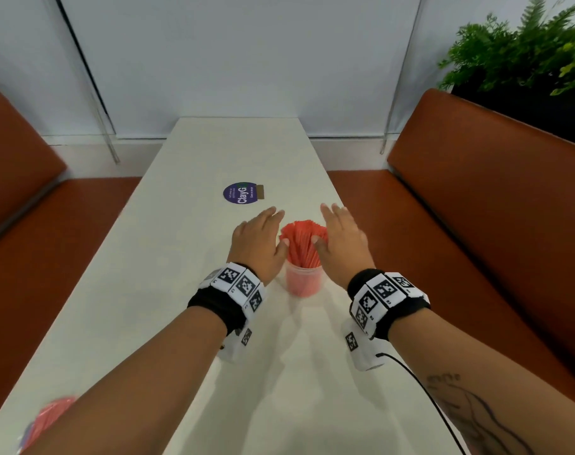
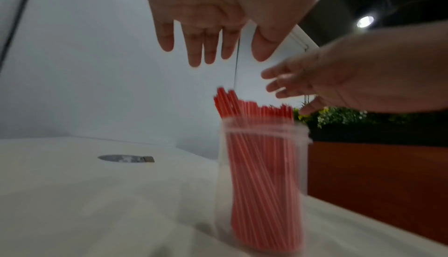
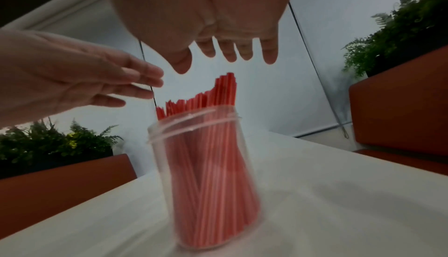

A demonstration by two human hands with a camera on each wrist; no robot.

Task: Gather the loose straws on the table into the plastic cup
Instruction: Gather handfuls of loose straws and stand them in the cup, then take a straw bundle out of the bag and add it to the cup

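A clear plastic cup stands upright on the white table, packed with a bundle of red straws that stick out above its rim. My left hand hovers just left of the straw tops, fingers straight and spread, holding nothing. My right hand hovers just right of them, also flat and empty. In the wrist views both hands sit above the cup, apart from it.
A round purple sticker lies on the table beyond the cup. Something red and blurred shows at the near left table edge. Orange bench seats flank the table, and green plants stand behind the right bench.
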